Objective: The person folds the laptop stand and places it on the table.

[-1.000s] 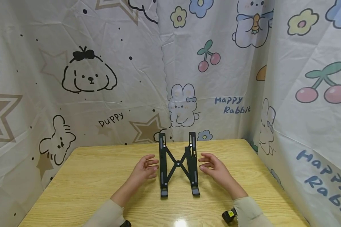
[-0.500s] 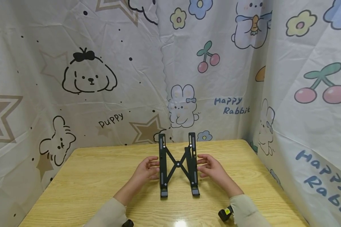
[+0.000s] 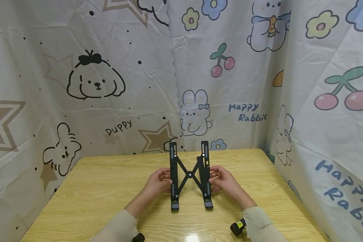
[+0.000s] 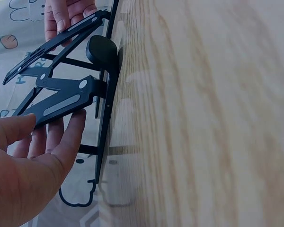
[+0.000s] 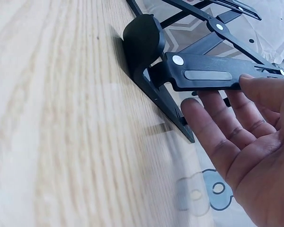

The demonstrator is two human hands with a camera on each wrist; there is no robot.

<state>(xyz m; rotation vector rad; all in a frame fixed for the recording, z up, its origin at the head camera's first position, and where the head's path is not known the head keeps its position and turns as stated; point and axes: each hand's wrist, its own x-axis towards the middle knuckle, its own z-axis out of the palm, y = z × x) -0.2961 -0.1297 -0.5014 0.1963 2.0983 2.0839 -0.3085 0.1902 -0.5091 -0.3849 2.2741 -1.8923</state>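
Observation:
A black folding laptop stand (image 3: pixel 190 174) stands unfolded on the wooden table, its two long side rails joined by crossed bars. My left hand (image 3: pixel 158 182) holds the left rail. In the left wrist view, the thumb of that hand (image 4: pixel 35 175) lies on top of the rail and the fingers are underneath. On the other side, my right hand (image 3: pixel 226 180) holds the right rail. The right wrist view has its thumb on the rail's upper face and the fingers (image 5: pixel 208 125) below. Part of the fingers is hidden behind the stand (image 5: pixel 208 73).
The light wooden table (image 3: pixel 109 188) extends around the stand. A patterned curtain (image 3: pixel 151 84) with cartoon animals hangs behind the table and along its right side. Small black devices, one of them a wrist camera (image 3: pixel 237 228), sit by the sleeves.
Both hands have moved inward from beside the stand, and their thumbs and fingers have come onto its two rails. The stand itself has stayed in place.

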